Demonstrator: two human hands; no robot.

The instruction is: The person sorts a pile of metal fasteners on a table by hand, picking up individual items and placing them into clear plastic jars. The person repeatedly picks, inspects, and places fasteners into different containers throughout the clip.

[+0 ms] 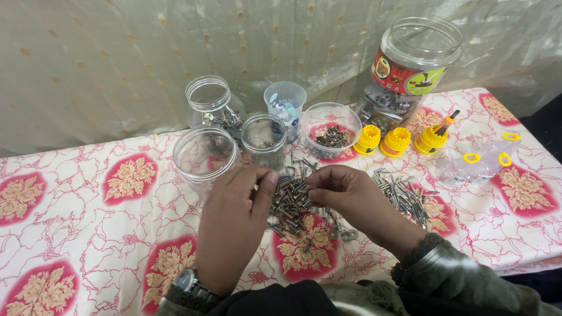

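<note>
— While I watched, the big round clear plastic jar [410,64] leaned at the table's back, above the small open jars.
— And the hands?
— Left hand [237,219] and right hand [351,196] pinched together over the loose grey metal screw pile [291,202]; a nudge could have scattered it.

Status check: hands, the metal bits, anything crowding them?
Both hands, left and right, picking at screw pile. Grip unclear. Empty jar close beside left.
</note>
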